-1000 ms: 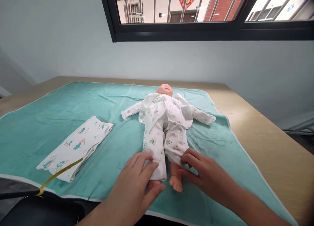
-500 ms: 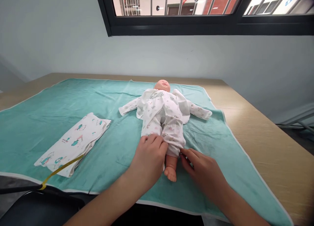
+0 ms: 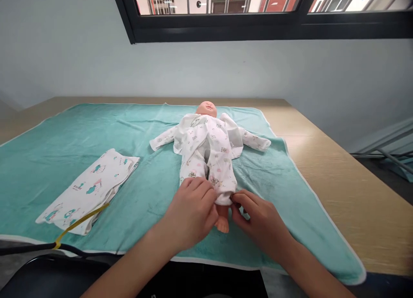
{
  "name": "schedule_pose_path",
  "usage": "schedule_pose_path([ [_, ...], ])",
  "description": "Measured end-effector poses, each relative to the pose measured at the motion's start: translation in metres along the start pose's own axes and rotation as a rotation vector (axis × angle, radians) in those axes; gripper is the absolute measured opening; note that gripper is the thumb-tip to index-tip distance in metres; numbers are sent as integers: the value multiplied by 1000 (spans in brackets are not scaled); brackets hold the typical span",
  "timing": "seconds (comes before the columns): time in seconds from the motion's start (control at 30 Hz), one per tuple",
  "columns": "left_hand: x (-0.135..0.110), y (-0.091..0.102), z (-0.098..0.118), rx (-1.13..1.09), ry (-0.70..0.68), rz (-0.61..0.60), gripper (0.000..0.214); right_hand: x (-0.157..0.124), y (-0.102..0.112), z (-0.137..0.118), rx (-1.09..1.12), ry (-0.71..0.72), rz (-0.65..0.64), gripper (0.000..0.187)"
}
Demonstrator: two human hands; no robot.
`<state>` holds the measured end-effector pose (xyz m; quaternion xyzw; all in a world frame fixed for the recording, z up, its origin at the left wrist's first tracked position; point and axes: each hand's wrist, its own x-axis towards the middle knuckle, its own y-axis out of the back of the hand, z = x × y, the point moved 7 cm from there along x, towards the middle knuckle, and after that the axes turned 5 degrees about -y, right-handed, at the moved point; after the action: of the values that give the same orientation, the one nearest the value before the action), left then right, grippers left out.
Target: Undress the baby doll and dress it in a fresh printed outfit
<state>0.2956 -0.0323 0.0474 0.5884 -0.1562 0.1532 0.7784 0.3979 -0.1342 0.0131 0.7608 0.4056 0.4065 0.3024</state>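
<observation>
- The step in hand looked like straightening the trousers (image 3: 222, 171) on the doll (image 3: 206, 109); the next move seemed to call for an even tug of the hem (image 3: 223, 199) toward the foot (image 3: 222, 225)
- Right hand (image 3: 258, 220): thumb and finger pinched nearly closed on the hem; left hand (image 3: 192, 212): fingers curled at its other side, how tightly I could not tell
- Trousers lay over the towel (image 3: 138, 132), waist toward the wall (image 3: 193, 69), legs toward the person, long axis running near to far
</observation>
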Motion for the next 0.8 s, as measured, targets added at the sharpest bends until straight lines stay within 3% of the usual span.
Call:
schedule_pose_path([
  [0.17,-11,21,23,-177,20,42,10,-14,26,-15,154,38,94,19],
  [0.37,-26,1,33,-184,-70,-174,15,-40,20,-12,19,109,-38,17],
  [0.47,-30,7,21,-169,-53,-104,19,-47,20,-3,26,106,-104,9],
  [0.63,-20,29,-19,-45,84,139,15,-20,34,0,66,21,15,9],
  [0.73,-17,23,-29,109,133,58,36,5,25,-15,-83,53,-51,31],
  [0.8,-26,16,-23,111,99,-16,42,12,13,-30,-160,184,-144,47],
])
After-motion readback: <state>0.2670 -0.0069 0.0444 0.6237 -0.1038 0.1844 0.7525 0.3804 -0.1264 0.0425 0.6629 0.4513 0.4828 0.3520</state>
